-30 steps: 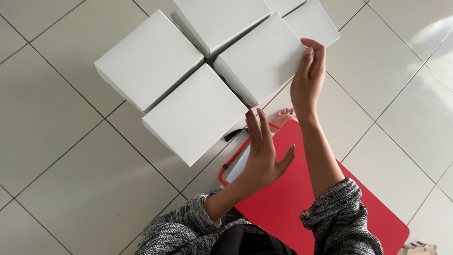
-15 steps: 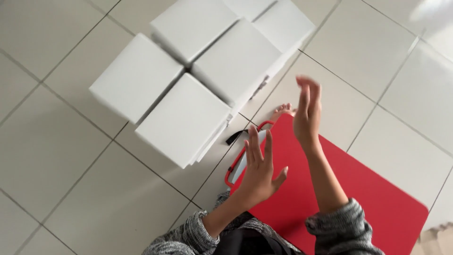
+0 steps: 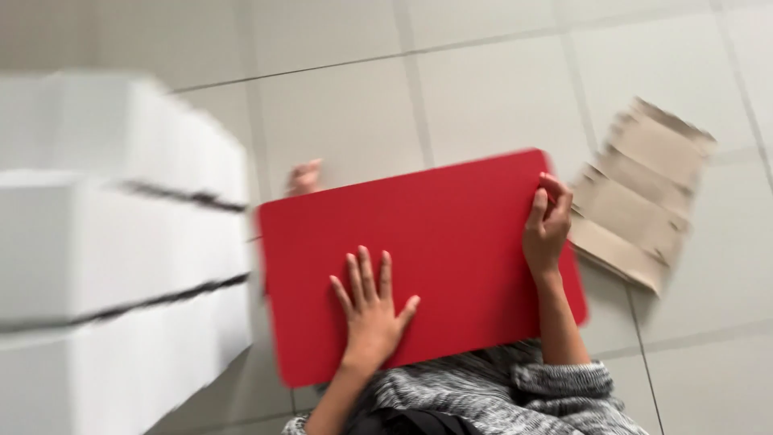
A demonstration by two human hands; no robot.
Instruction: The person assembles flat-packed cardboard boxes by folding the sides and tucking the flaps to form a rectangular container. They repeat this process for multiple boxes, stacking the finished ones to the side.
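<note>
From the head view, I see my left hand (image 3: 372,302) lying flat and wide, fingers spread, palm down on the flat red rectangular board with rounded corners (image 3: 435,242). It grips nothing; it only presses on the board's near half. My right hand (image 3: 547,225) is curled narrow over the board's far right edge, fingers folded on top and pinching that rim. The board lies across my lap, above the grey knitted sleeves (image 3: 515,387), and it reaches out over the pale tiled floor (image 3: 483,89).

Left of my left hand, well apart from it, stands a blurred stack of white square cardboard boxes (image 3: 121,258), with dark gaps between them. Just beside my right hand, on its outer side, lies a pile of flattened brown cardboard sheets (image 3: 640,205) on the floor, near the board's edge but seemingly not touching my fingers. Beyond the board's far left corner a bare foot (image 3: 304,176) peeks out.

I judge that the white boxes are finished and set aside, the brown sheets are untouched, and the board carries nothing yet.
</note>
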